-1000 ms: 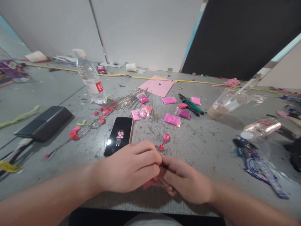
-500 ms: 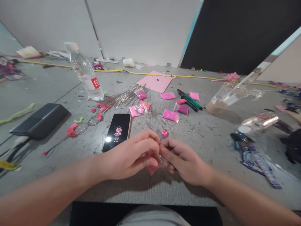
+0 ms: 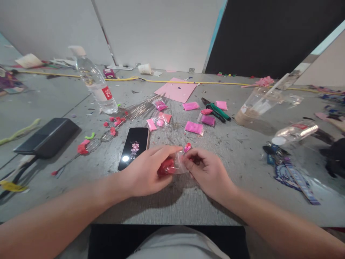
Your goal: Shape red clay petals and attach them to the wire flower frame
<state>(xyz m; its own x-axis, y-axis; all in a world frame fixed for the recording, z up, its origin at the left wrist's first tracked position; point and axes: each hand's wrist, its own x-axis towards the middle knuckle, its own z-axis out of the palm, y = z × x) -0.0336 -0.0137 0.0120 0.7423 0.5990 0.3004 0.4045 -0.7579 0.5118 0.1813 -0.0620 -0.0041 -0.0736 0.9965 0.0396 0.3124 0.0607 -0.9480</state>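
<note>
My left hand is closed around a small clear plastic bag with a soft red lump, which looks like modelling clay, inside. At the bag's right end, my right hand pinches the plastic between thumb and fingers; a bit of red shows by its fingertips. Just beyond my fingers is a small pink and red clay piece. A phone with its screen lit lies beside my left hand, partly covered by it.
Several pink clay packets lie ahead, near green-handled pliers and thin wires. Red clay pieces on wire and a black box are left. A water bottle stands behind; a plastic cup stands right.
The hands have shifted slightly apart, and the bag with red clay now shows between them. My left hand's fingers have turned, exposing the red lump. The camera view has shifted a little.
</note>
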